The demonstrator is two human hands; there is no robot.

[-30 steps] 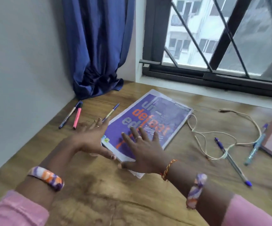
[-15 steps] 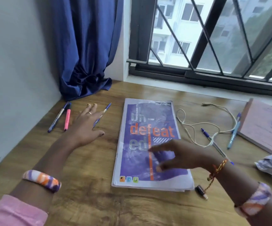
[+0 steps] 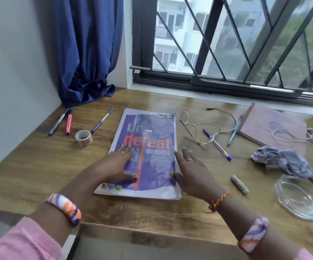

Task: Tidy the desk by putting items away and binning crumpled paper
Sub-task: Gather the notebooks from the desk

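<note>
A purple magazine point(image 3: 150, 139) with orange lettering lies flat on the wooden desk point(image 3: 39, 166), squared to the front edge. My left hand point(image 3: 114, 166) rests flat on its lower left part, fingers straight. My right hand point(image 3: 191, 171) lies against its right edge with straight fingers, thumb on the cover. A crumpled grey paper point(image 3: 283, 162) sits at the right. Three pens point(image 3: 68, 121) lie at the far left, two more pens point(image 3: 217, 145) among a beige cord point(image 3: 199, 126).
A tape roll point(image 3: 83, 137) stands left of the magazine. A pink book point(image 3: 272, 126) with a white cable lies at the back right. A clear glass dish point(image 3: 300, 199) and a small stick point(image 3: 239, 184) sit at the right. A blue curtain point(image 3: 88, 53) hangs in the corner.
The magazine has been turned straight. My left hand moved from the pens onto its left side, uncovering the tape roll. My right hand slid off the cover to the right edge.
</note>
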